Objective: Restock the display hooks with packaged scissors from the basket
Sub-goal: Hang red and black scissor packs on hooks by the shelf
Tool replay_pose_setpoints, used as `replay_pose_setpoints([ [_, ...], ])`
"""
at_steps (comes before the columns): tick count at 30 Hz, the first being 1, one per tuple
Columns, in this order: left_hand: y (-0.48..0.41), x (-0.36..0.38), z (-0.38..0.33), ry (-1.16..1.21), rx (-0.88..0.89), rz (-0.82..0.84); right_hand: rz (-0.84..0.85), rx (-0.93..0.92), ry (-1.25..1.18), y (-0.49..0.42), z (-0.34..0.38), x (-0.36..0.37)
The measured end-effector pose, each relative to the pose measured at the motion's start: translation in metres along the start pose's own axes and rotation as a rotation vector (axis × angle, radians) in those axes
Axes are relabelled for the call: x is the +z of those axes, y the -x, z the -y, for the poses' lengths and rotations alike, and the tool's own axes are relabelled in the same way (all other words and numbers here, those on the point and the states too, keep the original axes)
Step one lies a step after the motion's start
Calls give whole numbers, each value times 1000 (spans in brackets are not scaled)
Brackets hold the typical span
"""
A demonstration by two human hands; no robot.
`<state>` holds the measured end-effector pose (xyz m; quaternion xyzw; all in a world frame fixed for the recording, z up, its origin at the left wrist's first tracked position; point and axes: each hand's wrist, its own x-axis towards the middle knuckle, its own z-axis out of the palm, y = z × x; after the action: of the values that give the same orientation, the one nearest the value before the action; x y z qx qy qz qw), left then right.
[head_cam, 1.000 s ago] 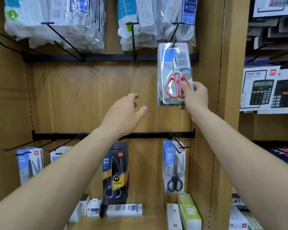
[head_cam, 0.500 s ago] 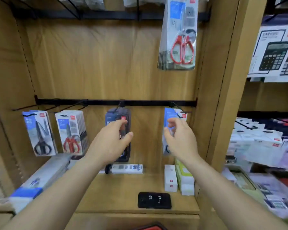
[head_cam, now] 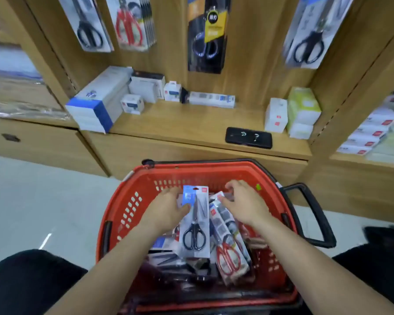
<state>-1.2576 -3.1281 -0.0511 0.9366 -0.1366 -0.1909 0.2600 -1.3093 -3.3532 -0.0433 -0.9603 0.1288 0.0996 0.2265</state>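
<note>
Reaching into the red basket (head_cam: 132, 201) with both hands. Pinching the black-handled scissors pack (head_cam: 195, 226), upright at the basket's middle, by its upper left edge with the left hand (head_cam: 168, 208): thumb on the front, fingers tucked behind. Resting the right hand (head_cam: 245, 202), fingers loosely curled, on the red-handled scissors pack (head_cam: 231, 251) just beside, toward the basket's right wall; cannot tell whether gripping. Beyond the basket, a black phone (head_cam: 248, 137) flat on the wooden shelf (head_cam: 180, 123).

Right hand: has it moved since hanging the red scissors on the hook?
Yes, downward. Then above the shelf ledge, the right hand is now below the black phone on that ledge, fingers spread over packs in the red basket.
</note>
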Motion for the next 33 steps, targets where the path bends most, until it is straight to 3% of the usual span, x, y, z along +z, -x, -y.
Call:
replay_pose_setpoints([
  [5,-8,71,53,42,-174,140,168,113,-46,1,-34,68],
  [12,-30,109,59,383,-243,130,190,102,-186,-24,-67,108],
  [18,-37,119,60,558,-252,116,101,126,-460,-29,-71,107],
  [25,-27,115,59,946,-374,90,-20,125,-782,-22,-58,97],
  [33,-18,109,54,1000,-341,-94,-63,155,-898,-11,-55,93],
])
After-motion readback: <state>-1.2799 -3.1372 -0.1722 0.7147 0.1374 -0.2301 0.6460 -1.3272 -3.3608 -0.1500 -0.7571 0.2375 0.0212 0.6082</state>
